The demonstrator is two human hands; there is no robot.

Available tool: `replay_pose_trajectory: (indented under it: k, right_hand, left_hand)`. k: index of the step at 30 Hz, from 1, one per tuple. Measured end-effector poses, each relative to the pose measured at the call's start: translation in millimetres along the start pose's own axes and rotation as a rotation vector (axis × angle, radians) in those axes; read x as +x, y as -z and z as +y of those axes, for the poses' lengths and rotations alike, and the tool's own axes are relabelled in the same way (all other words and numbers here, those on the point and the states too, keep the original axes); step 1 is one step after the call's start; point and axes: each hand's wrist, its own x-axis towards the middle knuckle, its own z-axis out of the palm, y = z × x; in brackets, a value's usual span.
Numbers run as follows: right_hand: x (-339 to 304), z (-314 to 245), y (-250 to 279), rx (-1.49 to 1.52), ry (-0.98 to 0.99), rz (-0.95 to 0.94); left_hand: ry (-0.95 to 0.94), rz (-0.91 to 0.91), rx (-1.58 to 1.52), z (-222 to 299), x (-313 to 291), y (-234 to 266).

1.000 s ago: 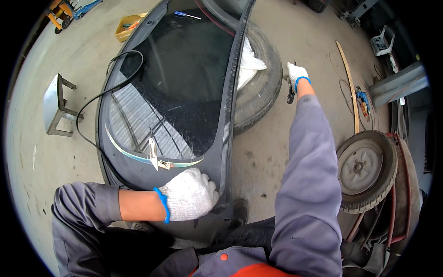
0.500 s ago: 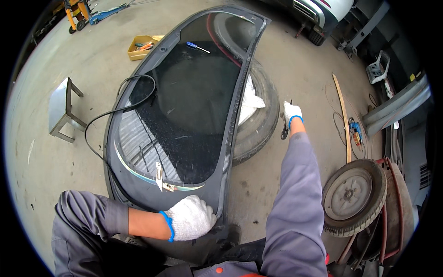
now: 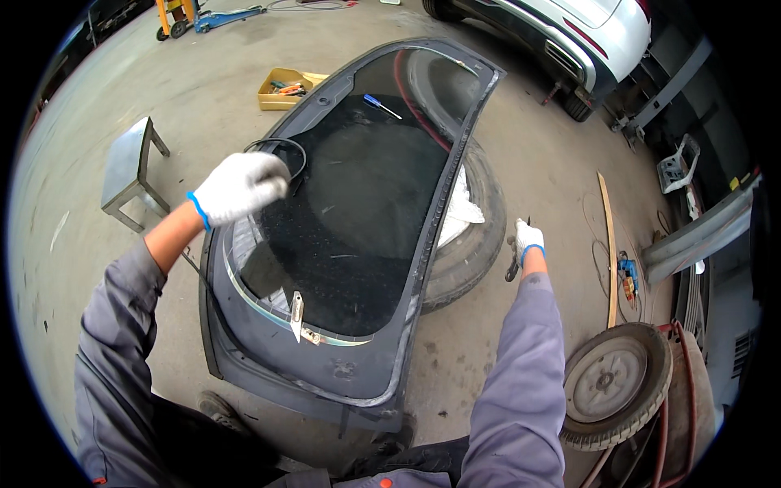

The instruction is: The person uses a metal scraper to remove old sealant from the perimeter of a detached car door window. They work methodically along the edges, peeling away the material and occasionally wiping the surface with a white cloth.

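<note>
A dark grey car tailgate (image 3: pixel 370 372) with a tinted window (image 3: pixel 350 203) lies in front of me, partly over a tyre (image 3: pixel 480 264). My gloved left hand (image 3: pixel 242 187) hovers over its left edge, fingers bent and slightly blurred. Around it runs a black rubber strip (image 3: pixel 304 157); part of the strip is hidden behind the hand, so a grip on it cannot be made out. Off the right side, my gloved right hand (image 3: pixel 529 236) is closed round a dark hand tool (image 3: pixel 512 272). A blue-handled screwdriver (image 3: pixel 381 106) rests on the glass.
A metal stool (image 3: pixel 130 167) stands left, a yellow tool box (image 3: pixel 277 99) beyond the tailgate. At right are a wooden strip (image 3: pixel 608 252), a blue power tool (image 3: pixel 626 272) and a wheel (image 3: pixel 606 386) beside a red-framed cart (image 3: pixel 691 382). A white car (image 3: pixel 586 37) is parked behind.
My left hand has left the tailgate's near edge and moved up and left to the rubber strip. My view has shifted, and the right hand still holds the dark tool.
</note>
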Motion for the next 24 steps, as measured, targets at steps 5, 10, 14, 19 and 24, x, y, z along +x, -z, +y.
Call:
replay_pose_trajectory:
  k: [5,10,14,19,24]
  right_hand:
    - [10,1,0,-0.034,0.043,0.01]
    - [10,1,-3,-0.044,0.08,0.028]
    - [-7,-9,-9,-0.044,0.031,-0.006]
    - [-7,-10,-5,-0.063,0.047,0.006]
    - [-2,-7,-7,-0.038,0.062,0.053]
  left_hand:
    - [0.19,0.247,0.009,-76,7,12]
    - [0.283,0.329,0.183,-124,-2,11]
    - [0.322,0.181,0.268,-136,-15,12]
    - [0.338,0.028,0.374,-136,-15,5]
    - [0.373,0.004,0.399,-145,-18,4]
